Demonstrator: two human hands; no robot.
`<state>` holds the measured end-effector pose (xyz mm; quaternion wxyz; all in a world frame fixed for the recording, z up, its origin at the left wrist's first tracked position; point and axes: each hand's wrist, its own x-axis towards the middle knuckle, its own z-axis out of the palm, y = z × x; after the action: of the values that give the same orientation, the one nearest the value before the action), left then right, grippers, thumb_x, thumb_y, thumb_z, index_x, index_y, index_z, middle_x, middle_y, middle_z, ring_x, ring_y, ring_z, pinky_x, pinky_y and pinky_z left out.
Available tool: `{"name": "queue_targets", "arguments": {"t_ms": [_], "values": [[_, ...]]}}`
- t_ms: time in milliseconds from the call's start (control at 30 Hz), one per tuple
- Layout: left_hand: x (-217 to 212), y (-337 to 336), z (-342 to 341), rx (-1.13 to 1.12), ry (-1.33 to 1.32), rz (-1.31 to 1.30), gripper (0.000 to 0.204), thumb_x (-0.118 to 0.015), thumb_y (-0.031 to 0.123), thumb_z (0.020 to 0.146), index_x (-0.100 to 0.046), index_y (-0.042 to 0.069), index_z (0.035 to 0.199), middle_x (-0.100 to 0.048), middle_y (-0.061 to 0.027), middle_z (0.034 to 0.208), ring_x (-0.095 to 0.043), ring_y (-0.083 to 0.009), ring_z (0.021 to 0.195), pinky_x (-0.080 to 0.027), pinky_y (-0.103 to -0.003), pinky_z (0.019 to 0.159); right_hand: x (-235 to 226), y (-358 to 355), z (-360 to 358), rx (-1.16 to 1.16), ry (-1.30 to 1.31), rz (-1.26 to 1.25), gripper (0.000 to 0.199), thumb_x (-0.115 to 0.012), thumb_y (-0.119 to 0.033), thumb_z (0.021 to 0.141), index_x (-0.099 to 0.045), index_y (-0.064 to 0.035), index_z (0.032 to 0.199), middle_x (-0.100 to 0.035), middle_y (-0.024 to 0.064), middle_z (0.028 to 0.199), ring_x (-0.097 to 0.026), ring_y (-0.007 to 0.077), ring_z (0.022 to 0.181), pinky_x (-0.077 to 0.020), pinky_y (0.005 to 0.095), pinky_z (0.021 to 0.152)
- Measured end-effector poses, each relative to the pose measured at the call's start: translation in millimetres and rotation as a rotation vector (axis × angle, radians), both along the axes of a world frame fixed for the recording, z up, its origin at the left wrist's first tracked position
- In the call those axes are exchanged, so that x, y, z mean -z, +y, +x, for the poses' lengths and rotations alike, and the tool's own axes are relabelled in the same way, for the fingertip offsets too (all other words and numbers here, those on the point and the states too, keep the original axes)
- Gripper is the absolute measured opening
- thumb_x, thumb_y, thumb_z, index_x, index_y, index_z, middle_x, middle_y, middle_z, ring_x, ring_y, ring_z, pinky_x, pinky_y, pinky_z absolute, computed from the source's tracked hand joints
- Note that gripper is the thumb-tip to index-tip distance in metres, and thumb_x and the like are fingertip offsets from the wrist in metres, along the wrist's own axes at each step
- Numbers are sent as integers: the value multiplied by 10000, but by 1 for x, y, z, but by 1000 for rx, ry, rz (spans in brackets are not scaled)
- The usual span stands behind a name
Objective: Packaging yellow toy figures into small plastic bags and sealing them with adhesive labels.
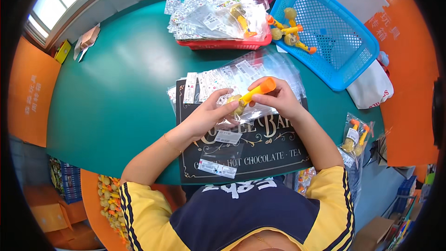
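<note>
Over the black printed mat (251, 157), my right hand (281, 98) grips a yellow toy stick (253, 95) with an orange end and a clear, gold-tinted ball head. The orange end points up and right. My left hand (211, 117) closes around the ball end and the clear plastic bag (241, 116) about it. Whether the ball is fully inside the bag is hard to make out. Beneath both hands lies a spread of clear printed bags (278, 67). A small clear bag (218, 165) with a label strip rests nearer to me on the mat.
A red basket (223, 44) heaped with bags and a bagged toy stands at the back. Right of it, a blue basket (357, 49) holds several toys. Bagged toys (355, 139) lie at the table's right edge. Many loose toys (110, 200) fill an orange container lower left.
</note>
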<state>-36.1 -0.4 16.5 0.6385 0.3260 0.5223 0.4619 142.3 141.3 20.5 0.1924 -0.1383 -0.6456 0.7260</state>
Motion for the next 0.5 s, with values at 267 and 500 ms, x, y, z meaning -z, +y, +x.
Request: {"name": "queue_targets", "arguments": {"t_ms": [267,500], "values": [[1,-5,13,-102,-283,-16,517,-492,290,948,-299,41,1357,-503,-150,1196,-574,-227,1046,-498,-317,889,1,1,2,-16,27,32,230,-658,-29,803,-578,28,1010,-629,110,912,-640,176,809,-512,278,735],[18,-7,13,-107,-392,19,477,-470,274,957,-332,27,1341,-498,-159,1210,-577,-254,1048,-497,-328,908,11,5,-5,-68,4,-203,235,-619,-112,830,-572,33,1010,-620,117,917,-621,178,756,-500,283,715]]}}
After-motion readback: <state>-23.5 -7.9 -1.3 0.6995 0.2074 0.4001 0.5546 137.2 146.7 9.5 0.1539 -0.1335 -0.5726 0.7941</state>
